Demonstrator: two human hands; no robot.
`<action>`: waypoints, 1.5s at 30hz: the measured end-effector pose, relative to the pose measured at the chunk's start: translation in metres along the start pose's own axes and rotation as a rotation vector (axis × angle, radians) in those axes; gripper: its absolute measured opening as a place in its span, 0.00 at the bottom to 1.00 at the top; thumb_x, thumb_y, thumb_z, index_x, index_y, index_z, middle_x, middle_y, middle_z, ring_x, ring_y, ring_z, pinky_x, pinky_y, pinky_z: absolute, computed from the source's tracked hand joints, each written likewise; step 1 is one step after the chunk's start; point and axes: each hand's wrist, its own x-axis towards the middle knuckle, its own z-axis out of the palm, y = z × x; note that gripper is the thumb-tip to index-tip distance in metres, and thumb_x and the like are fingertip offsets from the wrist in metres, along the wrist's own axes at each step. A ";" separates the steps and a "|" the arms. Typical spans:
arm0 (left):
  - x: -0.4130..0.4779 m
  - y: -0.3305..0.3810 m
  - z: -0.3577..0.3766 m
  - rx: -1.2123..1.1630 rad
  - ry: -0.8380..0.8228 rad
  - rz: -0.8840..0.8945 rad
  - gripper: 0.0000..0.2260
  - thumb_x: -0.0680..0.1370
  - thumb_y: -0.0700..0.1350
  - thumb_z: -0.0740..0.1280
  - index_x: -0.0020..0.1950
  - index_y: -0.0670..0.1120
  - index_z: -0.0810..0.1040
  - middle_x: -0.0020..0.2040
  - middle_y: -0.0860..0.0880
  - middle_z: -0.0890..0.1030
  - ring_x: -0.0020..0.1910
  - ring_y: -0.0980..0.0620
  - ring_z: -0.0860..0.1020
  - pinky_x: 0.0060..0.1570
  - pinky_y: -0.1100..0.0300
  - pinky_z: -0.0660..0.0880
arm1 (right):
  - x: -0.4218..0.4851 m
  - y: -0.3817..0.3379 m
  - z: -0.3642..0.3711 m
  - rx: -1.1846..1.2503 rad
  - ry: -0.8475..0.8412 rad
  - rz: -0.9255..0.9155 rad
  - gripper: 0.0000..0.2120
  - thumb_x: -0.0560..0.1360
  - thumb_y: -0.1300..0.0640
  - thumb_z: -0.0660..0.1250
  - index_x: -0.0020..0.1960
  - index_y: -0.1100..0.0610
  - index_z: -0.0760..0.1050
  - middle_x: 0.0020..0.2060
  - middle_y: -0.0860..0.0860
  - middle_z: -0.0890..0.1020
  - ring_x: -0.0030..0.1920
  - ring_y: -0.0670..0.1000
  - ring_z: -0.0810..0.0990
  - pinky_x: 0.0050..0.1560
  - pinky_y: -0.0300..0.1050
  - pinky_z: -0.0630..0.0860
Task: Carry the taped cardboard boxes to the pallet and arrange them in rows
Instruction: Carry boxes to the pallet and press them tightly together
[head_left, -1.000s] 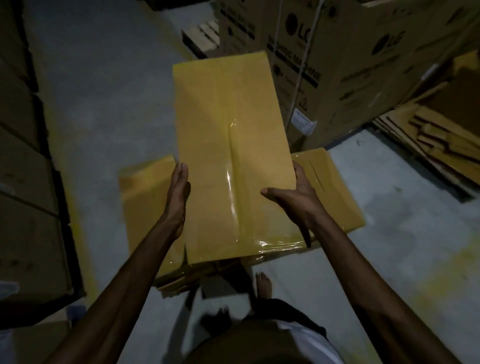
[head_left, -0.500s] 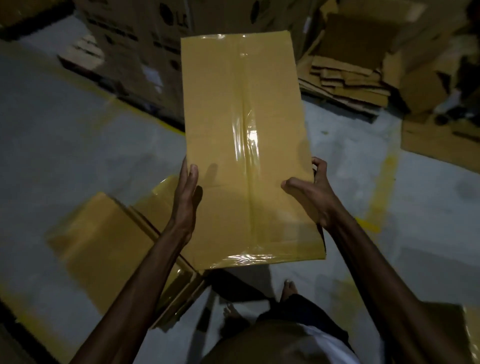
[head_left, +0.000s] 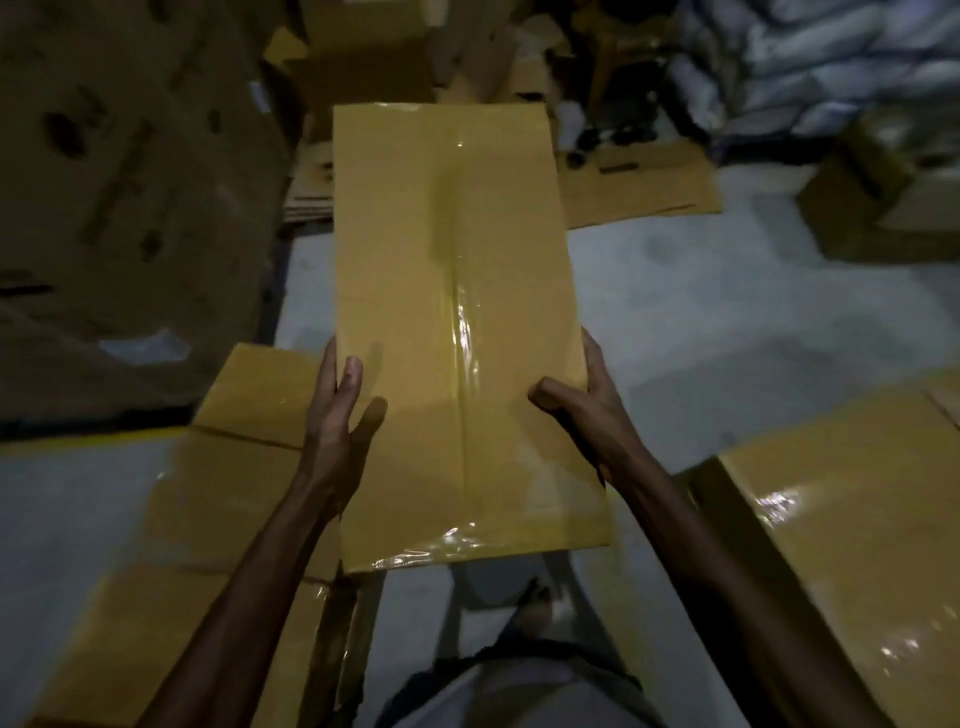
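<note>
the taped box (head_left: 457, 312) hung between both palms, reaching away past them. the left hand (head_left: 337, 410) clasped its left edge, the right hand (head_left: 582, 410) its right edge, thumbs on top. it probably wanted carrying level, clear of the floor boxes (head_left: 234, 467) beneath both wrists.

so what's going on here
A person holds a taped box out in front, the left hand gripping one long side and the right hand the other, thumbs on top. The left boxes and the right box lie on the floor to either side. No pallet can be made out in this dim view.
</note>
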 end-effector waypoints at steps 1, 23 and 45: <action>0.012 0.000 0.017 0.091 -0.030 0.037 0.30 0.82 0.60 0.65 0.83 0.58 0.60 0.69 0.76 0.70 0.66 0.76 0.69 0.69 0.55 0.70 | 0.006 -0.006 -0.017 -0.004 0.045 0.001 0.41 0.70 0.55 0.77 0.76 0.35 0.64 0.57 0.46 0.84 0.55 0.50 0.85 0.59 0.57 0.83; 0.037 0.005 0.299 0.045 -1.141 -0.140 0.47 0.67 0.74 0.73 0.82 0.59 0.63 0.79 0.61 0.68 0.76 0.60 0.68 0.75 0.48 0.67 | -0.172 0.050 -0.155 0.284 1.101 0.007 0.51 0.62 0.42 0.79 0.78 0.32 0.56 0.79 0.47 0.65 0.72 0.56 0.73 0.70 0.63 0.73; -0.430 -0.065 0.433 0.250 -1.619 -0.160 0.49 0.67 0.74 0.70 0.83 0.65 0.52 0.85 0.51 0.51 0.80 0.49 0.60 0.75 0.42 0.58 | -0.621 0.191 -0.266 0.326 1.588 0.046 0.40 0.68 0.46 0.74 0.77 0.40 0.64 0.62 0.47 0.80 0.61 0.52 0.79 0.65 0.63 0.77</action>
